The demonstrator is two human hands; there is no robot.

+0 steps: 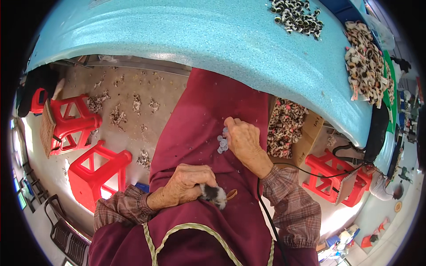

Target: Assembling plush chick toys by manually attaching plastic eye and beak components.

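My left hand (188,181) is closed around a small plush piece (214,196) with grey and white fur, held low over the lap of my maroon apron (208,93). A tan loop (232,193) sticks out at its right side. Farther up the lap, my right hand (243,138) has its fingers curled down beside a small pile of translucent plastic discs (222,145). The fingertips are partly hidden, so what they pinch does not show. The discs rest on the apron cloth, and some reach up against the fingers.
A blue-covered table (177,31) curves across the far side, bearing black-and-white small parts (299,17) and piled plush pieces (364,62). Beneath it stands a cardboard box (306,133) of plush pieces. Red stools (100,173) flank me; a black cable (266,208) runs by my right arm.
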